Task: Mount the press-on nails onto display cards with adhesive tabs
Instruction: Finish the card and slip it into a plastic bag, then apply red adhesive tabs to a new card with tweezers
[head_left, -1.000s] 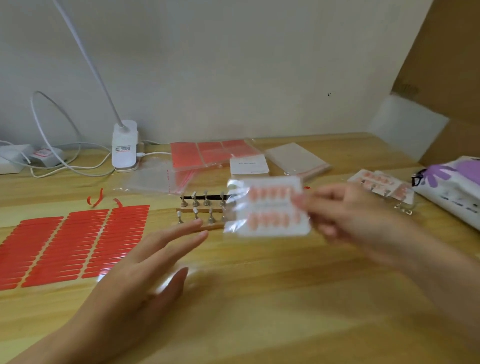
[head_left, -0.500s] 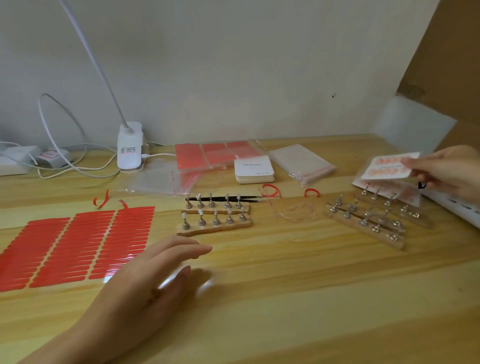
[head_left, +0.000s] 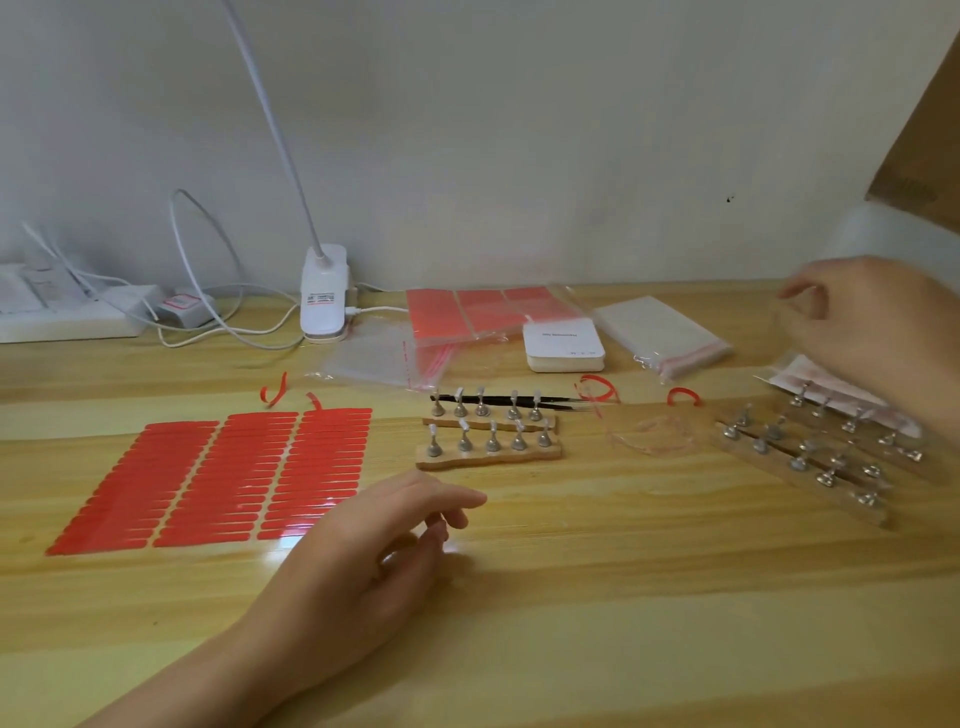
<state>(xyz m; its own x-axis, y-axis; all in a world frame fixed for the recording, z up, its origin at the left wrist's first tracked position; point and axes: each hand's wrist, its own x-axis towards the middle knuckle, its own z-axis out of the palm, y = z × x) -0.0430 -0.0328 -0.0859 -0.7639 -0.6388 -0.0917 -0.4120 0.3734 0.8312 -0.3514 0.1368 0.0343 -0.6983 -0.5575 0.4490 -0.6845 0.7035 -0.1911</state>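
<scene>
My left hand (head_left: 374, 551) rests on the wooden desk (head_left: 623, 597), fingers loosely curled, holding nothing. My right hand (head_left: 872, 332) hovers blurred at the right edge, over the pile of bagged nail cards (head_left: 831, 387), with nothing visibly in its fingers. A sheet of red adhesive tabs (head_left: 218, 478) lies flat on the left. A stack of white display cards (head_left: 563, 345) sits at the back centre. Two wooden nail stands with metal pegs stand in the middle (head_left: 488, 447) and on the right (head_left: 810, 457). Black tweezers (head_left: 519, 400) lie behind the middle stand.
Behind are bagged red tab sheets (head_left: 483, 312), an empty zip bag (head_left: 384, 358), a pack of clear bags (head_left: 665, 332), a white lamp base (head_left: 323, 296) and a power strip (head_left: 62, 317) with cables. Peeled red strips (head_left: 597, 389) and clear film (head_left: 654, 436) lie between the stands.
My right hand carried the bagged nail card from the middle to the right, and the card is no longer in it. My left hand's fingers curled in and it settled on the desk.
</scene>
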